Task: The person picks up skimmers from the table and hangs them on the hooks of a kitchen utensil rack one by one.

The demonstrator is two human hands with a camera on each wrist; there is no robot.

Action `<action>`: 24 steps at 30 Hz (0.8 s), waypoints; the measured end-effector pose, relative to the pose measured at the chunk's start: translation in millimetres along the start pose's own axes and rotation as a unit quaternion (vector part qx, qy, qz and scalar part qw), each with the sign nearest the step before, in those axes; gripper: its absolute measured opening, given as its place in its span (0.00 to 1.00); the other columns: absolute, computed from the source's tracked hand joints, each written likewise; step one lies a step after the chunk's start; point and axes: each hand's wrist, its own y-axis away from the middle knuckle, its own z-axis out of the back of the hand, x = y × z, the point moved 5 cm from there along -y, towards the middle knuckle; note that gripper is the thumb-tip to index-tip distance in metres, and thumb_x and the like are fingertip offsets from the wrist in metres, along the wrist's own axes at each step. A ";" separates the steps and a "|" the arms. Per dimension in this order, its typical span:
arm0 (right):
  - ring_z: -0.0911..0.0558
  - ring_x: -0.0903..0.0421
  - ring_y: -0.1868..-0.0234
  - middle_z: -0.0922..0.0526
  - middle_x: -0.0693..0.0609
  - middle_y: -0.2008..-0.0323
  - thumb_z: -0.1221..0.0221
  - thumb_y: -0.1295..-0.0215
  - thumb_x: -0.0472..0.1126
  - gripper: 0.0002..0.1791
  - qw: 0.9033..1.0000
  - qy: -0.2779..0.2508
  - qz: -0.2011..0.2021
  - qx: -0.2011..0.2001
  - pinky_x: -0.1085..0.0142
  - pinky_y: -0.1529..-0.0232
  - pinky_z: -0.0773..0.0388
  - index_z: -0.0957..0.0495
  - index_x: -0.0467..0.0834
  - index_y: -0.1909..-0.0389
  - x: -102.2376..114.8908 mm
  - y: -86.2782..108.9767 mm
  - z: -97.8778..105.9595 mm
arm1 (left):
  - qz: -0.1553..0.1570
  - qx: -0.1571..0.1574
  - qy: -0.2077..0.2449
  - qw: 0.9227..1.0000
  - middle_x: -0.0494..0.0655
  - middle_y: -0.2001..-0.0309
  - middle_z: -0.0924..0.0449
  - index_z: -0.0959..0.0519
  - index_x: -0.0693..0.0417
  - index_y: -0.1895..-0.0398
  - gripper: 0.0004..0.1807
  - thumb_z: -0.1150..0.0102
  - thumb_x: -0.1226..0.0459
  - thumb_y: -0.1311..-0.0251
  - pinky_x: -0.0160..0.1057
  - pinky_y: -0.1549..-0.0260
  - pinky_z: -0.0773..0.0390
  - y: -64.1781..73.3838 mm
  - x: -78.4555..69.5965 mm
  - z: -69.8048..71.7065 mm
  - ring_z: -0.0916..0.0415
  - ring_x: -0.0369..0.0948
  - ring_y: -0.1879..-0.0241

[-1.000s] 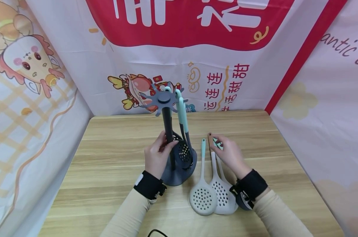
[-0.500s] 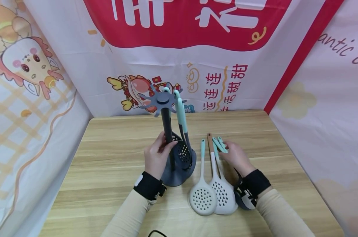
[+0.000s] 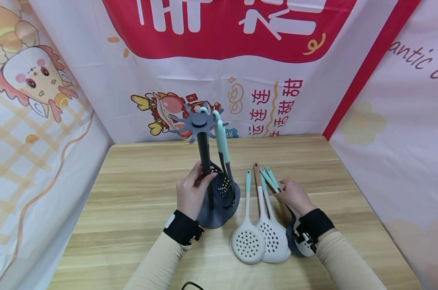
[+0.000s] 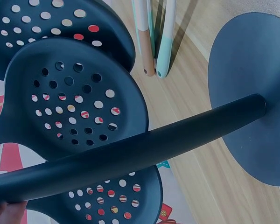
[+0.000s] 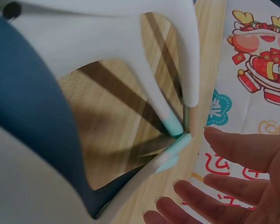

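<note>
My left hand grips the dark pole of an upright utensil stand, with its round base on the table. Dark perforated utensils with turquoise handles hang from the stand's hooks. My right hand is beside the turquoise handle ends of the utensils lying at right; the right wrist view shows its fingers spread with nothing between them. A pale round skimmer and pale slotted turners lie side by side. A dark ladle is partly hidden under my right wrist.
The wooden table meets a printed cloth along its back edge, with more cloth at both sides. A black cable curves at the front edge. The stand's hooked top rises high above the table.
My right hand has moved from the brown handle toward the right and nearer me, off the handle ends. The turquoise handles now show. My left hand stays on the pole.
</note>
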 end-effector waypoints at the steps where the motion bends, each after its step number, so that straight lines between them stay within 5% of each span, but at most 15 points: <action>1: 0.20 0.38 0.50 0.22 0.29 0.48 0.37 0.35 0.41 0.34 1.000 0.001 0.000 0.001 0.49 0.54 0.19 0.35 0.28 0.34 -1.6 -0.6 -0.5 | 0.000 0.000 -0.001 1.000 0.54 0.57 0.12 0.18 0.52 0.45 0.19 0.35 0.58 0.38 0.38 0.59 0.14 0.1 0.0 0.1 0.12 0.44 0.58; 9: 0.19 0.43 0.58 0.20 0.32 0.55 0.36 0.37 0.40 0.33 1.000 0.017 -0.004 0.009 0.55 0.62 0.19 0.33 0.25 0.37 -12.3 -5.3 -5.6 | -0.004 -0.001 -0.003 1.000 0.53 0.57 0.12 0.18 0.52 0.45 0.19 0.34 0.59 0.39 0.39 0.59 0.14 0.0 -1.4 1.2 0.12 0.45 0.58; 24: 0.23 0.33 0.46 0.25 0.26 0.43 0.35 0.38 0.41 0.32 0.999 0.024 -0.008 0.025 0.46 0.48 0.21 0.30 0.25 0.40 -25.8 -12.1 -15.7 | -0.010 -0.002 -0.004 1.000 0.52 0.57 0.12 0.18 0.52 0.44 0.20 0.34 0.59 0.39 0.37 0.58 0.15 -0.4 -0.9 1.4 0.12 0.44 0.58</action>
